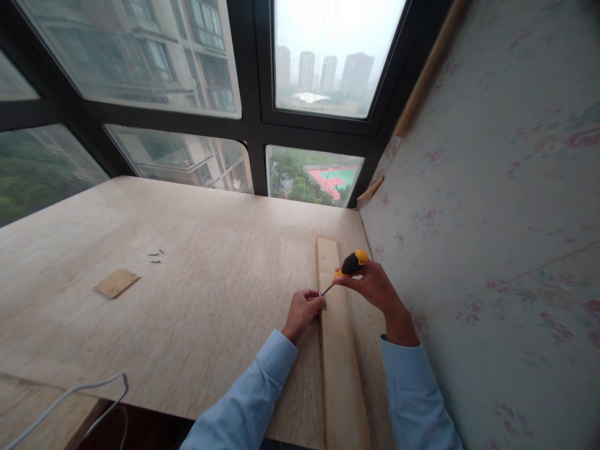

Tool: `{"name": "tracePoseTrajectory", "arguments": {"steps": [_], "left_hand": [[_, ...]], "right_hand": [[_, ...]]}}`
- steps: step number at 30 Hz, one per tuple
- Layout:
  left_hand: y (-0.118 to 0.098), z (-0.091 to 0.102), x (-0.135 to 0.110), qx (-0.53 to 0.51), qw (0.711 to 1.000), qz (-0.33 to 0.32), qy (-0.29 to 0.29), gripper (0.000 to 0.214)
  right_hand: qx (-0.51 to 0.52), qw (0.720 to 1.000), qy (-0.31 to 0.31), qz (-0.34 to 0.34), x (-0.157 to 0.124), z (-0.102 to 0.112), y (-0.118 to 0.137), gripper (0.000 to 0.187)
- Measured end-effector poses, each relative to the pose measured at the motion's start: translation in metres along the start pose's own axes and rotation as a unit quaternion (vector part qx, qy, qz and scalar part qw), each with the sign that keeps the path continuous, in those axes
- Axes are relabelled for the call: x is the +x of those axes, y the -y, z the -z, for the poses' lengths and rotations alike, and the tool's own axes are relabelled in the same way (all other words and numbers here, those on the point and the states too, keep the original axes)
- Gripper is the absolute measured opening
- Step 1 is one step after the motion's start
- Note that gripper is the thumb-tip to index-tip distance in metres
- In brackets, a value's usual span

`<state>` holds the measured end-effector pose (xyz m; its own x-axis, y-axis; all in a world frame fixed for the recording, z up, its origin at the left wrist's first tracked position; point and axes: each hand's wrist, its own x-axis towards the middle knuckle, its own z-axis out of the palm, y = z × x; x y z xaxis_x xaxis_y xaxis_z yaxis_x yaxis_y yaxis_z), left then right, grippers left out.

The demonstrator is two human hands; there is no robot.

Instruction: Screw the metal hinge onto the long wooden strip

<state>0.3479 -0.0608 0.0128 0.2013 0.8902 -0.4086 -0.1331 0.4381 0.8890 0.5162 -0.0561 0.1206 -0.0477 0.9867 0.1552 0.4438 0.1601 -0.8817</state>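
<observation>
A screwdriver [351,263] with a yellow and black handle is gripped in my right hand [375,284]. Its shaft slants down to the left, and the tip reaches a small metal bracket [324,304] at the left edge of a long wooden board [340,350]. My left hand [305,310] pinches at the bracket with thumb and fingertips closed around the spot where the tip meets it. Whether a screw sits between those fingers is too small to make out. The board lies flat, running away from me.
Several loose screws [155,256] lie at left on the light wood-patterned surface [210,269], near a small flat wooden piece [117,283]. A white cable [94,384] loops at the lower left. A papered wall [492,250] rises close on the right; dark-framed windows [255,134] stand behind.
</observation>
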Motion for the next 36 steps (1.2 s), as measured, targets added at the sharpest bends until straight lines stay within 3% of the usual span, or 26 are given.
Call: {"name": "tracePoseTrajectory", "arguments": {"steps": [3,8,10,12,14,16,19,21,26,30,33,36], "left_hand": [[0.000,0.001,0.001,-0.001,1.000,-0.003,0.006,0.020],[0.001,0.001,0.002,0.007,1.000,-0.007,0.005,0.018],[0.002,0.001,0.003,0.014,1.000,-0.009,0.001,0.019],[0.003,0.001,0.005,0.016,1.000,-0.009,0.002,0.019],[0.005,0.001,0.006,0.014,1.000,-0.010,0.006,0.019],[0.005,0.001,0.007,0.015,1.000,-0.015,0.008,0.019],[0.006,0.001,0.007,0.024,0.999,-0.023,0.006,0.018],[0.006,0.001,0.007,0.029,0.999,-0.027,0.006,0.017],[0.007,0.000,0.008,0.038,0.999,-0.035,0.007,0.016],[0.007,-0.001,0.008,0.056,0.997,-0.045,-0.004,0.013],[0.007,-0.002,0.005,0.074,0.995,-0.060,-0.011,0.012],[0.006,-0.004,0.003,0.103,0.993,-0.055,-0.020,0.014]], "right_hand": [[-0.076,0.992,-0.098,0.014,0.002,-0.010,0.002,0.045],[-0.033,0.972,-0.231,0.034,-0.016,-0.024,-0.001,0.046],[-0.018,0.953,-0.302,0.025,-0.026,-0.024,-0.003,0.045],[-0.055,0.942,-0.331,-0.006,-0.035,-0.018,-0.005,0.044],[-0.150,0.946,-0.282,-0.050,-0.040,-0.007,-0.008,0.043],[-0.255,0.944,-0.183,-0.105,-0.042,0.003,-0.014,0.040],[-0.358,0.908,-0.049,-0.211,-0.042,0.010,-0.031,0.035],[-0.397,0.877,-0.007,-0.270,-0.042,0.008,-0.043,0.033],[-0.427,0.851,0.000,-0.306,-0.047,-0.004,-0.061,0.035],[-0.446,0.841,0.015,-0.305,-0.055,0.000,-0.067,0.039],[-0.467,0.835,0.025,-0.290,-0.055,0.007,-0.068,0.036],[-0.510,0.832,-0.001,-0.216,-0.038,0.001,-0.054,0.037]]}}
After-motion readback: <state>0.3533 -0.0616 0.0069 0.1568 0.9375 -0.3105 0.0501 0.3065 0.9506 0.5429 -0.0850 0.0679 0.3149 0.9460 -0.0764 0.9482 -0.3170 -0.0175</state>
